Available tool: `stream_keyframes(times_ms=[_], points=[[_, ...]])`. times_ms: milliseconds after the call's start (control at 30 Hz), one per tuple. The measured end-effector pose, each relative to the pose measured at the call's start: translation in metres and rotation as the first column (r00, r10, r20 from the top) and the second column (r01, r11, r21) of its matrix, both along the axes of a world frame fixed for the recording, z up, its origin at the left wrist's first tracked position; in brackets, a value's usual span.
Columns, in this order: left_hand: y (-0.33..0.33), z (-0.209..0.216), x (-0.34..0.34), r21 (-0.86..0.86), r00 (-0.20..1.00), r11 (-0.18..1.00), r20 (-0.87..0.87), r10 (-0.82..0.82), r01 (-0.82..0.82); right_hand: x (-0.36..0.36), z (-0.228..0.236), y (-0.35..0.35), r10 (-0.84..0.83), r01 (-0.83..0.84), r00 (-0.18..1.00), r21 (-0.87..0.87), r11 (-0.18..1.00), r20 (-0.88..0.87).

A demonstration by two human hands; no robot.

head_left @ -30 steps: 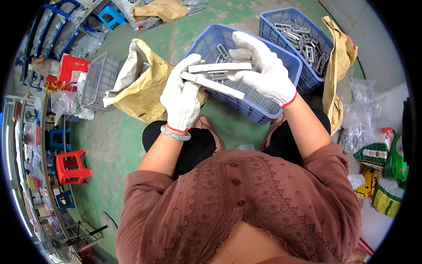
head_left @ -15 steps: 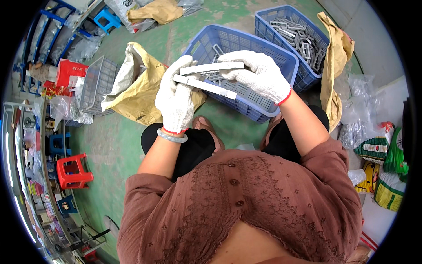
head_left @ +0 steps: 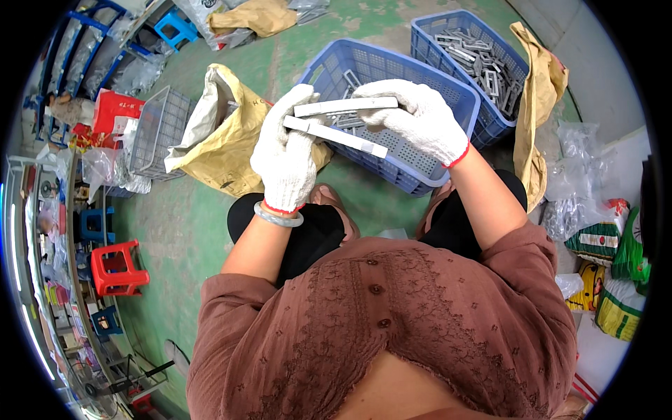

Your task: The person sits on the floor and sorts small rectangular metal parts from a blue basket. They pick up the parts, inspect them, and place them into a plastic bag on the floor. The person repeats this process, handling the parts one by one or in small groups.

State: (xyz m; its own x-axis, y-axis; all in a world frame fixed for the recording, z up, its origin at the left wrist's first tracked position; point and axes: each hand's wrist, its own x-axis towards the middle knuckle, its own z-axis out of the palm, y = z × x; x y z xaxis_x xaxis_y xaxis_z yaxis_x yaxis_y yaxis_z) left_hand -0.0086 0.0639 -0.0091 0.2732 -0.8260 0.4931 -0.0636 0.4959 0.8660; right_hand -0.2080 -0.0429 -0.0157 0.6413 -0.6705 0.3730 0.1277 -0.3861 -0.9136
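My left hand point(head_left: 285, 154), in a white knit glove with a red cuff edge, is closed on the left ends of two light grey, narrow metal-looking bars. Across the top lies the upper bar point(head_left: 339, 106); its right end is pinched by my gloved right hand point(head_left: 418, 115). Below it, the lower bar point(head_left: 343, 137) slants down to the right, its far end sticking out free of my right hand. Both are held above a blue plastic crate point(head_left: 399, 178), where several similar grey parts lie. My fingers hide the bars' left ends.
Behind at the right, another blue crate point(head_left: 437, 22) is filled with grey frame-like parts, a brown sack point(head_left: 528, 126) draped beside it. A yellow-white sack point(head_left: 224, 154) and a grey wire-like basket point(head_left: 159, 136) stand at left. A red stool point(head_left: 117, 269) sits further left.
Both hands and the two bars keep nearly the same pose. The whole view has shifted slightly, so everything sits a little further right.
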Motion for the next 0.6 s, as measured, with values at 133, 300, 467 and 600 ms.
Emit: stream_keyframes(times_ms=[133,300,467,600], points=[[0.002,0.003,-0.003,0.058,0.998,0.998,-0.052,0.020,-0.017,0.001,-0.002,0.001,0.058,-0.066,0.997,0.198,0.978,0.047],[0.005,0.009,-0.007,0.083,0.999,0.995,-0.014,0.048,-0.046,0.000,0.004,0.003,0.086,-0.105,0.993,0.298,0.949,0.077],[0.009,0.016,-0.013,0.043,0.994,0.995,0.074,0.085,-0.089,0.001,-0.005,-0.002,0.110,-0.151,0.980,0.264,0.953,0.164],[0.006,0.012,-0.013,-0.044,0.980,0.990,0.144,0.136,-0.131,0.002,-0.011,-0.005,0.088,-0.134,0.985,0.337,0.932,0.146]])
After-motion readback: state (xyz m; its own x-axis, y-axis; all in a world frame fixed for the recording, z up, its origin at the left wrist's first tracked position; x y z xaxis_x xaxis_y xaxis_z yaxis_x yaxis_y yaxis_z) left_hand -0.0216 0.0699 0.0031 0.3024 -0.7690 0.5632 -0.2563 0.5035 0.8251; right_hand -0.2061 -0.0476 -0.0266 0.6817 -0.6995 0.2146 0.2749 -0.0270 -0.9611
